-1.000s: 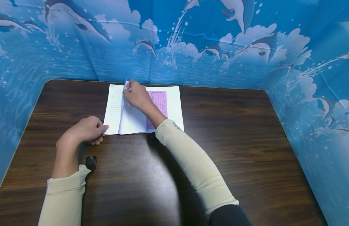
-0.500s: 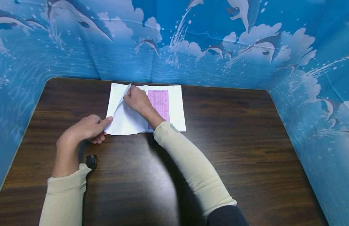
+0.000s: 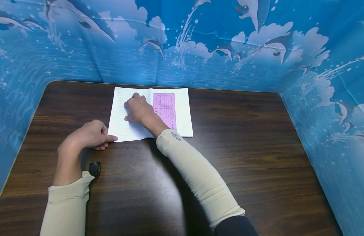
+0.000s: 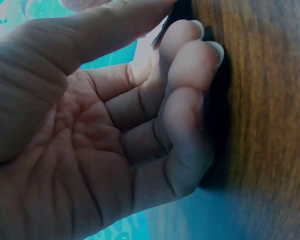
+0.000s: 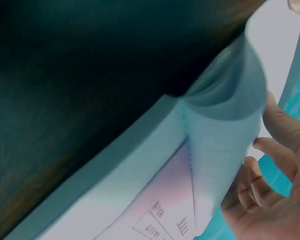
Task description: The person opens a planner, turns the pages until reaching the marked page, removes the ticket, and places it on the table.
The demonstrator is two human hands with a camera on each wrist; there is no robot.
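Observation:
An open lined notebook (image 3: 182, 108) lies near the far edge of the table, with a pink printed grid sheet (image 3: 167, 111) on its right-hand side. At the notebook's near left corner my left hand (image 3: 91, 134) pinches the paper, thumb on top and the other fingers curled by the table. My right hand (image 3: 140, 109) rests on the left page with its fingers spread and relaxed. In the right wrist view, the curved page (image 5: 225, 155) arches up from the spine beside that hand's fingers.
The brown wooden table (image 3: 258, 147) ends at a blue dolphin-print curtain (image 3: 182, 49) at the back and sides. A small black device (image 3: 95, 169) sits at my left wrist, by the cuff of a cream sleeve (image 3: 68, 206).
The lifted page has come down flat onto the left side. My right hand has let go of its edge and spread over it. My left thumb has moved onto the page's near corner.

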